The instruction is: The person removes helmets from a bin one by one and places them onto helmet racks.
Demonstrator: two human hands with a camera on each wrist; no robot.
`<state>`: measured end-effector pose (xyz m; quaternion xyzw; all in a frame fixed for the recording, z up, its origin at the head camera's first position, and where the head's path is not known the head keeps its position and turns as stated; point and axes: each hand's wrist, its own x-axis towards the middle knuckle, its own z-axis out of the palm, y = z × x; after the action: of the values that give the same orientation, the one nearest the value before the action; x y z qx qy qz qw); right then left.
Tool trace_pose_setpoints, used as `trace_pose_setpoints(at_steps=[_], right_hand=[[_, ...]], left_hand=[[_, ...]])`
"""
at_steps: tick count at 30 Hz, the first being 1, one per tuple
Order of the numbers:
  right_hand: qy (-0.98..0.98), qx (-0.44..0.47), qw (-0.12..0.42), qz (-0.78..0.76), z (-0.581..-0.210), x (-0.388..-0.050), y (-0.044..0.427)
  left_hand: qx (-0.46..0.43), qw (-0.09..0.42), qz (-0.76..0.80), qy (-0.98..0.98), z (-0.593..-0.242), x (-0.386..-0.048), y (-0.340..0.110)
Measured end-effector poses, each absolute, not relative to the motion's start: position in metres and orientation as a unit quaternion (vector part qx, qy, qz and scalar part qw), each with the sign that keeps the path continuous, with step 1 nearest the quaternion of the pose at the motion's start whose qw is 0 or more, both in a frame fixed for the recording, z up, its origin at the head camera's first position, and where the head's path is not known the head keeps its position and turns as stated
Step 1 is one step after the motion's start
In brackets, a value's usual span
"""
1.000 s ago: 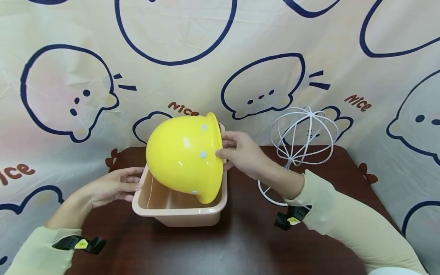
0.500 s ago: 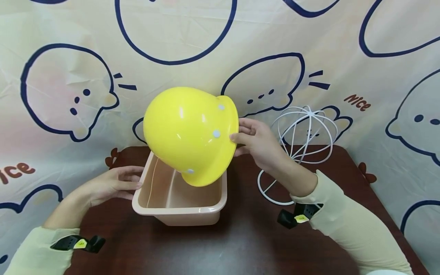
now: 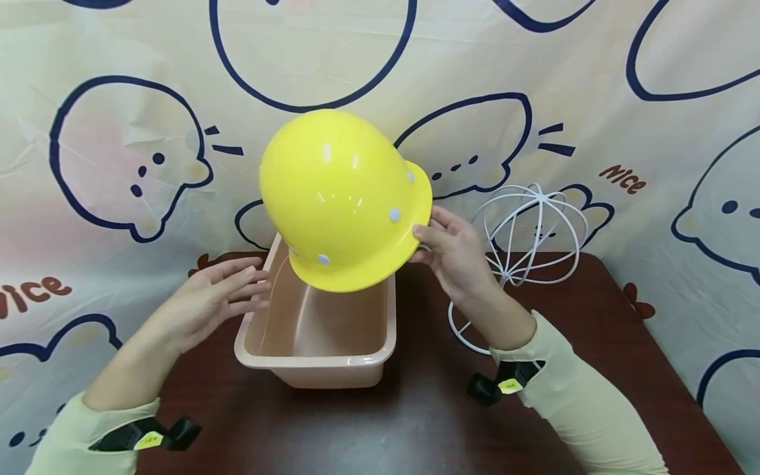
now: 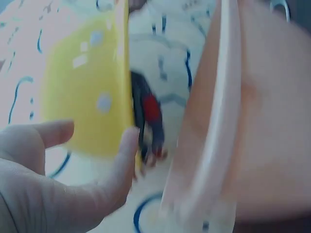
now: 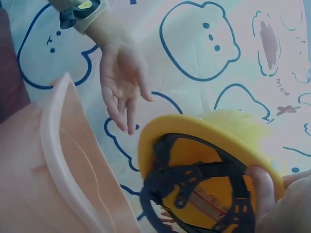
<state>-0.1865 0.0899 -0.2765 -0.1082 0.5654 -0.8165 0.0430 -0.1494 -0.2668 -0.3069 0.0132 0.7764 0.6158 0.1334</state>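
Observation:
A yellow hard hat [image 3: 338, 198] is held up above a beige plastic bin [image 3: 315, 363] by my right hand [image 3: 454, 254]. Thumb and fingers pinch the brim at its right side. The right wrist view shows the black suspension straps [image 5: 199, 170] inside the shell. My left hand [image 3: 216, 293] hovers at the bin's left rim, fingers extended and apart from the hat. In the left wrist view, the left thumb and a finger [image 4: 124, 165] stand apart with the hat beyond them. The bin's visible interior holds nothing.
A white wire stand [image 3: 528, 244] with a round cage top and ring base stands right of the bin, partly behind my right forearm. The dark wooden table [image 3: 415, 422] meets a cartoon-printed cloth [image 3: 332, 53] at the back.
My right hand has raised the hard hat out of the bin, turning it more upright. The left hand has let go of the bin's left rim and lifted.

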Motion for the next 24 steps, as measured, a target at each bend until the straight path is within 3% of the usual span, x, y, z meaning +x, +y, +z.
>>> trace_pose_setpoints(at_steps=[10,24], right_hand=[[0.489,-0.119,0.021,-0.864,-0.297,-0.185,0.080],[0.544,-0.118,0.035,-0.830,-0.307,-0.183,0.079]], left_hand=[[0.024,0.109,0.750,0.653,-0.296,-0.142,-0.211],[-0.054,0.013,0.808,0.586,-0.293,-0.149,-0.191]])
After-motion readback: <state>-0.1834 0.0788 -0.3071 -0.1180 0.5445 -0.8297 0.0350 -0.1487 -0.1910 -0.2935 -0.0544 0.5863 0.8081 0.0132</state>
